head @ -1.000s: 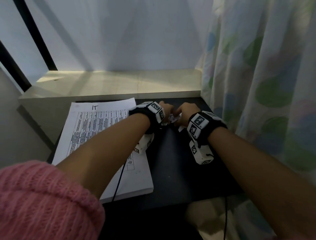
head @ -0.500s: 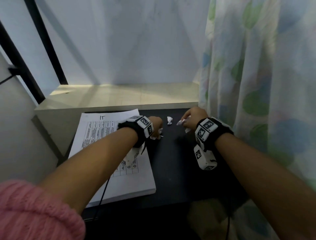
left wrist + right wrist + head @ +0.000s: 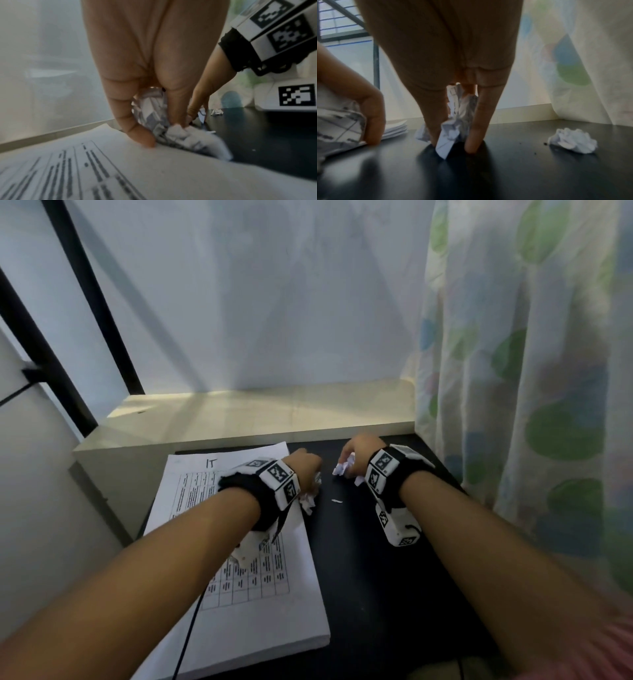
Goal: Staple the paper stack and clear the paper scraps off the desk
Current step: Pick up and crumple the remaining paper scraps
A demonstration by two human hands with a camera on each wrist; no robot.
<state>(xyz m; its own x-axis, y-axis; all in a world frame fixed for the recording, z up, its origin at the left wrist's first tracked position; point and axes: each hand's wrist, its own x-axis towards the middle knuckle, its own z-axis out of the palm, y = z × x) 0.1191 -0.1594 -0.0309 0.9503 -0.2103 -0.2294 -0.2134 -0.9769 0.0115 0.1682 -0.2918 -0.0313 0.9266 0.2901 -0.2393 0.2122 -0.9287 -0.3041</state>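
Observation:
A thick printed paper stack (image 3: 246,570) lies on the left of the black desk (image 3: 376,577). My left hand (image 3: 310,474) sits at the stack's right edge and grips crumpled paper scraps (image 3: 154,121) between its curled fingers and thumb; its fingertips (image 3: 145,140) touch the top sheet. My right hand (image 3: 359,450) is farther right near the back of the desk, fingertips (image 3: 471,146) down on the surface, pinching more crumpled scraps (image 3: 458,119). One loose crumpled scrap (image 3: 571,140) lies on the desk to the right of that hand. A tiny white sliver (image 3: 337,501) lies between the hands.
A pale ledge (image 3: 260,419) runs along the back of the desk under a white wall. A dotted curtain (image 3: 531,405) hangs close on the right. Black frame bars (image 3: 85,302) stand at the left. Both wrists carry marker-tagged camera blocks (image 3: 397,529).
The hands, together over the scraps a second ago, have drawn apart. The left hand came back to the stack's edge with scraps in it; the right hand stays near the back with scraps.

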